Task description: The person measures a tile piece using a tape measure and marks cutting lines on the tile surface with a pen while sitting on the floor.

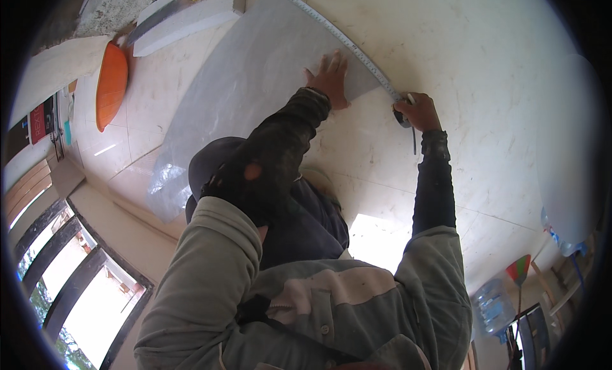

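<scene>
A translucent grey sheet (pixel 229 77) lies on the pale tiled floor. A white tape measure blade (pixel 338 35) runs along its right edge from the top of the view. My left hand (pixel 326 80) rests palm down on the sheet, fingers spread, left of the blade. My right hand (pixel 415 112) grips the black tape measure case (pixel 401 120) near the sheet's lower right corner, with a small white stick-like thing between the fingers and a dark strap hanging below. My bent leg in dark trousers lies under my left forearm, over part of the sheet.
An orange plastic scoop or basin (pixel 109 86) stands at the left, by a white block (pixel 188 22) with a yellow object on top. A barred opening (pixel 60 261) is at lower left. Clear water jugs (pixel 494 300) and a broom (pixel 517 268) are at lower right.
</scene>
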The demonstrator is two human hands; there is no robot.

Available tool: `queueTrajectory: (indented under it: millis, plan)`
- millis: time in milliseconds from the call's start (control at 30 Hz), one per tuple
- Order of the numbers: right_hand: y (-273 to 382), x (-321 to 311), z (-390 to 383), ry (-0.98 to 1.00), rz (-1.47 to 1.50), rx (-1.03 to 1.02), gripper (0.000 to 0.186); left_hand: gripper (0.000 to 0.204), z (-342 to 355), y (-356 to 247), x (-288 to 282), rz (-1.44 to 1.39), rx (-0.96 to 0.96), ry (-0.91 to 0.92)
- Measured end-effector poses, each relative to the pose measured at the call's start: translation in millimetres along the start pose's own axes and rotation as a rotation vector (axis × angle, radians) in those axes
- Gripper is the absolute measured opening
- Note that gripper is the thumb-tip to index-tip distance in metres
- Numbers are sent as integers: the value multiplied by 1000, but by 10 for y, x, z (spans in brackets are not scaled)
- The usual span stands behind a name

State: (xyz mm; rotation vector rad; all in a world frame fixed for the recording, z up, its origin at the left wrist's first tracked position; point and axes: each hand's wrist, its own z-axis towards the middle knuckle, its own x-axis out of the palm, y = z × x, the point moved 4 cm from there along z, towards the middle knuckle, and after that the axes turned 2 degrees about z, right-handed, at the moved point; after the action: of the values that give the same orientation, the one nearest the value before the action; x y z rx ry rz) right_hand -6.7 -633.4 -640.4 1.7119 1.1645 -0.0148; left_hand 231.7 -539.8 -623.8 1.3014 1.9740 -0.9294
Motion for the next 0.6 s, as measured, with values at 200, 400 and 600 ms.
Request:
queueTrajectory:
  millis: [200, 400, 600]
  plan:
    - [97, -51, -43, -37, -70, 19, 37, 126, 164, -78, -164, 50, 25, 34]
    - [50, -46, -87, -203, -307, -42, 45, 123, 167, -137, -128, 50, -1, -27]
    - [107, 9, -181, -224, -356, -65, 45, 119, 184, -217, -149, 77, -1, 4]
